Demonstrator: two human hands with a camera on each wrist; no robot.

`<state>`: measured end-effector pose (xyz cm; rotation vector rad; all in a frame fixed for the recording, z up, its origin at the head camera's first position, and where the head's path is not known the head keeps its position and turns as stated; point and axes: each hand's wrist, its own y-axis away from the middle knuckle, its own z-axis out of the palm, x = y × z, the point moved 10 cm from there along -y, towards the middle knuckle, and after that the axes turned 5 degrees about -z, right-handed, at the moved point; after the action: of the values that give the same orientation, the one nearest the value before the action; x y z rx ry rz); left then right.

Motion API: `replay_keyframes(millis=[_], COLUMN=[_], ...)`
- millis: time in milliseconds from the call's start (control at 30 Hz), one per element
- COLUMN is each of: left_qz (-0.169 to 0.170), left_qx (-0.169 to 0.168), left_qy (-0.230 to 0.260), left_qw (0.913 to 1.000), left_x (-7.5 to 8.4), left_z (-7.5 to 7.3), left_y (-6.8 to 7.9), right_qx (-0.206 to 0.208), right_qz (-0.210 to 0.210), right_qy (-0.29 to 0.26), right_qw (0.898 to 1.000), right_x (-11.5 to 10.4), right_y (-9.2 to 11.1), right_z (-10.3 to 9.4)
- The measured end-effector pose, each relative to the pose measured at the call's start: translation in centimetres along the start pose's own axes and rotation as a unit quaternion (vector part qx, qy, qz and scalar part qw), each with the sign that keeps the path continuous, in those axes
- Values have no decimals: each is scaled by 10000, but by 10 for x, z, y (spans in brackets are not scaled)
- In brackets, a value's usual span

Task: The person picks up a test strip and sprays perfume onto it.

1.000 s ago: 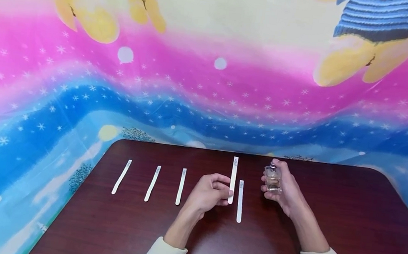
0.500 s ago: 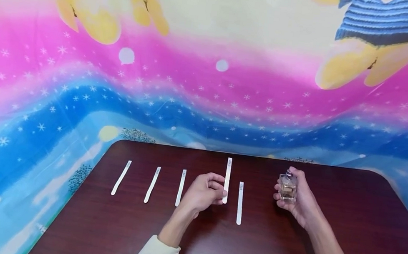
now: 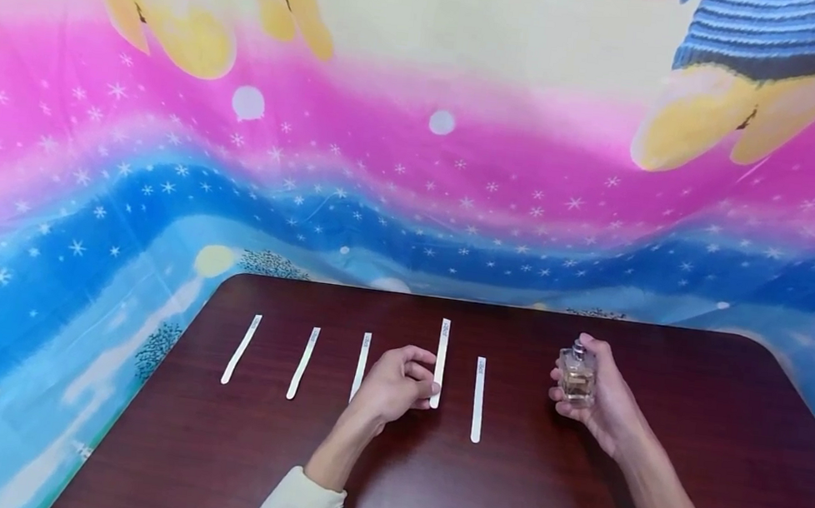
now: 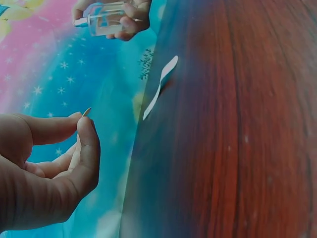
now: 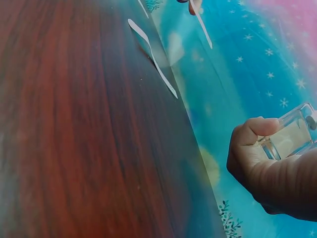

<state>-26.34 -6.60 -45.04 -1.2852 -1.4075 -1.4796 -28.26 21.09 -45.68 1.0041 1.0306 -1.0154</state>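
My left hand (image 3: 392,386) pinches the lower end of a white perfume test strip (image 3: 442,354) between thumb and fingers. The strip stands upright above the table, with small writing at its top end; in the left wrist view only its edge tip (image 4: 86,112) shows. To the right, my right hand (image 3: 610,399) grips a clear glass perfume bottle (image 3: 577,386) of pale liquid, thumb up at the silver spray top (image 3: 579,349). Between the hands another test strip (image 3: 477,404) lies on the table, slightly curved in the wrist views.
Several more test strips lie in a row at the left, among them the leftmost strip (image 3: 241,351) and the middle strip (image 3: 303,364). My left hand partly covers the nearest strip (image 3: 362,362). A patterned cloth (image 3: 358,156) hangs behind the dark wooden table (image 3: 500,499).
My left hand has moved left with its test strip, away from the strip lying between the hands. My right hand has drawn the perfume bottle to the right, then stayed nearly still.
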Motion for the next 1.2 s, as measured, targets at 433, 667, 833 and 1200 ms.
replay_keyframes(millis=[433,667,833,1200], left_qz=[-101,-126,-168,-107], left_qx=[58,81,10,0], left_qy=[-368,-505,-482,-474], left_qw=[9993,9986,9987,9988], left_x=[-7,-10,-14,-19], left_z=[-16,-17,-13,-7], left_y=[-1,-3,-4,-4], right_qx=[44,-38,-26,43], right_qz=[32,-67,-89,2], right_qy=[261,305,364,418], right_qw=[9996,9995,9993,9991], right_x=[4,2,2,5], right_y=[4,7,12,14], right_z=[-6,-9,-13,-14])
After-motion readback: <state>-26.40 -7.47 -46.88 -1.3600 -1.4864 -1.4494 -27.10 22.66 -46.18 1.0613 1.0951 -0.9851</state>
